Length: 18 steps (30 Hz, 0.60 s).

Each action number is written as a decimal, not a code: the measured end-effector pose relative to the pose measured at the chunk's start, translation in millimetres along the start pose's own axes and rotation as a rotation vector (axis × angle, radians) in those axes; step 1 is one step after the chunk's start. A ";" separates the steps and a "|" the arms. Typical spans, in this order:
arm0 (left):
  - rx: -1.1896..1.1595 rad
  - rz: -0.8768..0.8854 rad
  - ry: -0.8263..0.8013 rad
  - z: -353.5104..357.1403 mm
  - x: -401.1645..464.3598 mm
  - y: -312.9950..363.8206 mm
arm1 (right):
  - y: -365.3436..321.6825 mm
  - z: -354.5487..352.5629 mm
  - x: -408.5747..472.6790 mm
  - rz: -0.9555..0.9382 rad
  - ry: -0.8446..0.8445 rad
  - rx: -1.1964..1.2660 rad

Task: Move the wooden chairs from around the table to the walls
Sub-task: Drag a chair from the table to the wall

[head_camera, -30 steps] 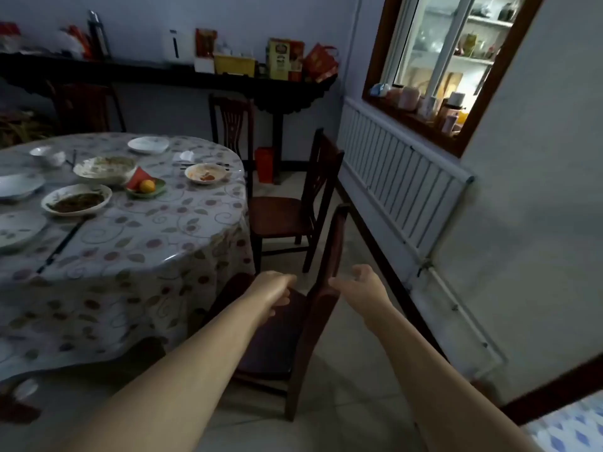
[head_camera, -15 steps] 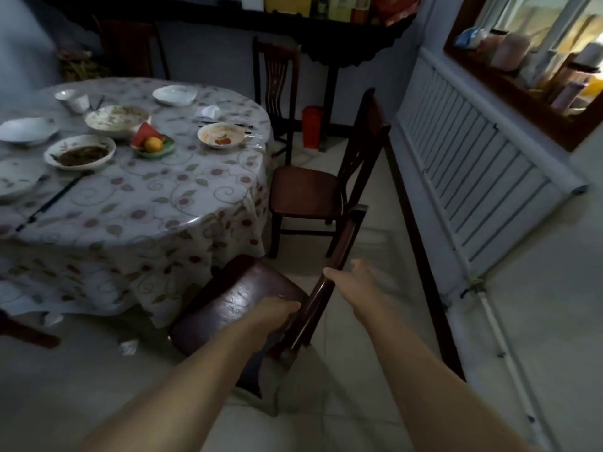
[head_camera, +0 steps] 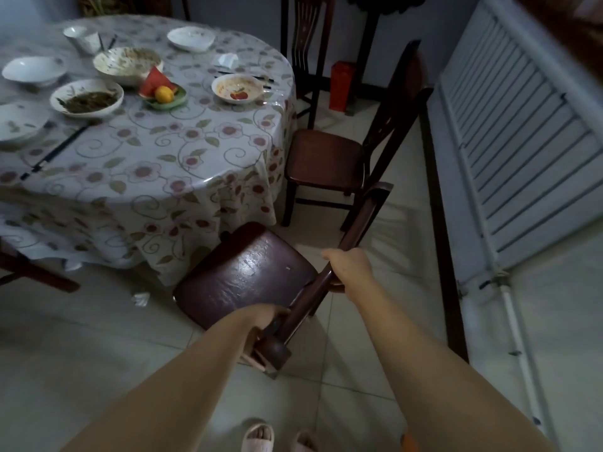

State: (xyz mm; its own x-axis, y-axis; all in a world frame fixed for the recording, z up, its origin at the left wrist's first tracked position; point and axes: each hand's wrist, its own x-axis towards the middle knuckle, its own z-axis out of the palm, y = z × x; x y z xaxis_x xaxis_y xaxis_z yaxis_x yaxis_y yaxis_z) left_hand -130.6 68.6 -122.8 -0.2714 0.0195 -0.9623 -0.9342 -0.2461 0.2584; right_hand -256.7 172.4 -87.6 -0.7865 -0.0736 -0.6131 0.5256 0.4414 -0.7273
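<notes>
Fingers (head_camera: 329, 256) of both hands curl round the chair (head_camera: 248, 272) backrest.

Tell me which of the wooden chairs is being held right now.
The nearest chair, with the glossy dark seat: left hand and right hand both grip its backrest. The other two stand untouched.

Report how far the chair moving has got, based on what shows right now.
Done: no chair visibly parked at a wall. In hand: the nearest chair, its seat close to the tablecloth, has its backrest gripped by the left hand and right hand. Left: that chair, the second chair by the table, and a third chair behind it.
</notes>
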 end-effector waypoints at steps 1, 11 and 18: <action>0.002 -0.022 -0.031 -1.2 2.8 -2.2 | 0.1 0.5 -0.3 0.007 0.002 0.012; 0.223 -0.043 -0.038 -6.9 5.1 -11.8 | -1.7 6.2 -6.4 0.023 0.070 0.085; 0.242 0.480 0.094 8.2 -19.2 7.8 | -0.4 7.6 -6.0 0.023 0.081 0.107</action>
State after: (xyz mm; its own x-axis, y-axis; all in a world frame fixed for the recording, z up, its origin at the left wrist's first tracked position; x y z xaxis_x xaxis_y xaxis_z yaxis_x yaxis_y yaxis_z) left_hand -134.6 74.3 -101.5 -0.6693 -0.1295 -0.7317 -0.7398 0.0246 0.6724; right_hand -249.7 165.9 -86.0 -0.7951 0.0094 -0.6064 0.5720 0.3442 -0.7446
